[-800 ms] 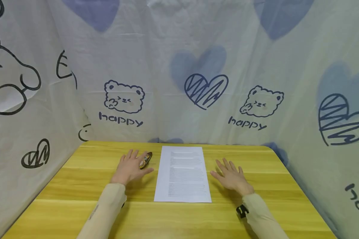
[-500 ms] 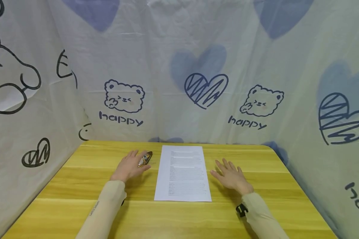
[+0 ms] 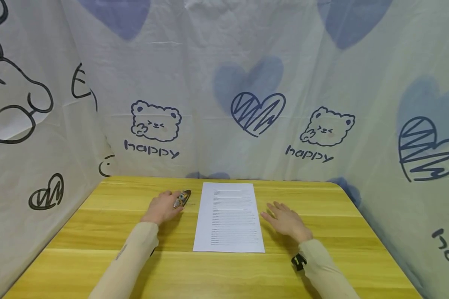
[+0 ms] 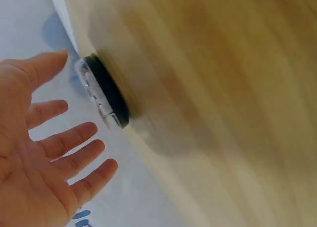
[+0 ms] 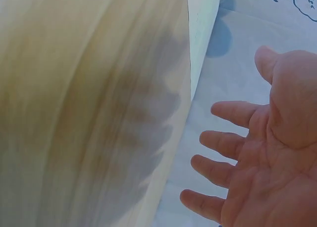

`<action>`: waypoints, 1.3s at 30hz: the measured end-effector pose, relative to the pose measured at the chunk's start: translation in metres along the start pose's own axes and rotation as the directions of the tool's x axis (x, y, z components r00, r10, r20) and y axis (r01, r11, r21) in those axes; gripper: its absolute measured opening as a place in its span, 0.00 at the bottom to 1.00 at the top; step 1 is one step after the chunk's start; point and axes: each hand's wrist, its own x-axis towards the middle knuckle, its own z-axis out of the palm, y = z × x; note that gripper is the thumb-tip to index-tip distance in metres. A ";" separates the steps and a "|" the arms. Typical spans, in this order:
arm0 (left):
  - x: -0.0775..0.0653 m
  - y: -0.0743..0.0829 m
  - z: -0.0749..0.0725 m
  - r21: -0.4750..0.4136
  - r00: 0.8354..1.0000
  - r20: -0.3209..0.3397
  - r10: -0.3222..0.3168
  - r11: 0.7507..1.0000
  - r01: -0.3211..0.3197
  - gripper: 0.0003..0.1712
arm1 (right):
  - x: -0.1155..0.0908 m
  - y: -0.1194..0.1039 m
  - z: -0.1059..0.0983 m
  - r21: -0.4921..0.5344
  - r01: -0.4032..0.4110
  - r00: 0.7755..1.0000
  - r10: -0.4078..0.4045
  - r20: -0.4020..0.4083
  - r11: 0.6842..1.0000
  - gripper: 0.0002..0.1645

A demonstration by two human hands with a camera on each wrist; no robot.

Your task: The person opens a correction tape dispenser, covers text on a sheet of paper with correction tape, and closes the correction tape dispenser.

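A small, long, pointed object [image 3: 182,199] lies on the table left of the sheet. It has a dark underside and a clear, patterned upper part, as the left wrist view shows. My left hand [image 3: 162,209] is right beside it in the head view. In its wrist view the thumb and fingers [image 4: 81,138] are spread apart, pointing toward the object's near side. My right hand [image 3: 285,221] hovers palm down over the table, right of the printed sheet [image 3: 228,245]. Its fingers [image 5: 220,142] are loosely extended with nothing between them.
The wooden table [image 3: 217,274] has yellow grain. White cloth [image 3: 209,54] printed with hearts, bears and words encloses its back and sides. A black device [image 3: 298,262] is strapped at the right wrist.
My left hand has lowered, its fingers drawing in beside the pointed object. My right hand has shifted slightly left toward the sheet. The sheet stays in place.
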 end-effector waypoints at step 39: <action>0.012 0.006 0.004 -0.164 0.995 0.074 -0.062 0.984 0.073 0.45 | 0.020 -0.033 0.012 -0.007 0.078 0.993 -0.079 -0.085 0.997 0.33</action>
